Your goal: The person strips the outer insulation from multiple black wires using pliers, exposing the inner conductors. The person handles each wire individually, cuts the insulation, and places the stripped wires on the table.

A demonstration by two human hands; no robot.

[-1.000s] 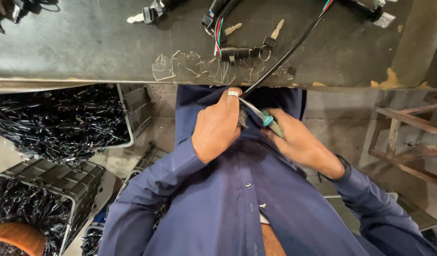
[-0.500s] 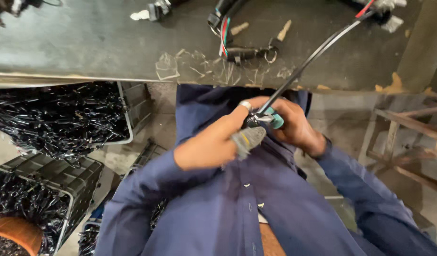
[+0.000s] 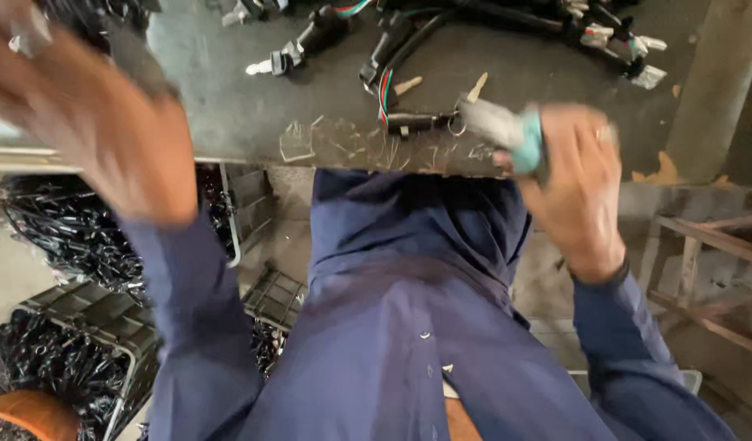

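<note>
My right hand [image 3: 578, 184] is raised at the workbench's front edge, closed around a tool with a grey and teal handle [image 3: 507, 132]. My left hand [image 3: 86, 114] is blurred and lifted high at the left, over the bench's left end, fingers spread, with nothing clearly in it. On the dark bench top [image 3: 229, 106] lie black cables with connectors [image 3: 307, 42] and a bundle with red, green and white wires [image 3: 387, 86]. A small black part with a ring [image 3: 421, 122] sits near the front edge, just left of the tool.
Dark crates full of black wire pieces [image 3: 62, 220] stand on the floor at the left, another crate [image 3: 66, 359] below them. A wooden frame [image 3: 711, 245] stands at the right. A grey post [image 3: 715, 82] rises at the bench's right end.
Both hands were together at my chest on the tool and a black cable. Now they have parted: the left swung up and left, the right rose to the bench edge with the tool.
</note>
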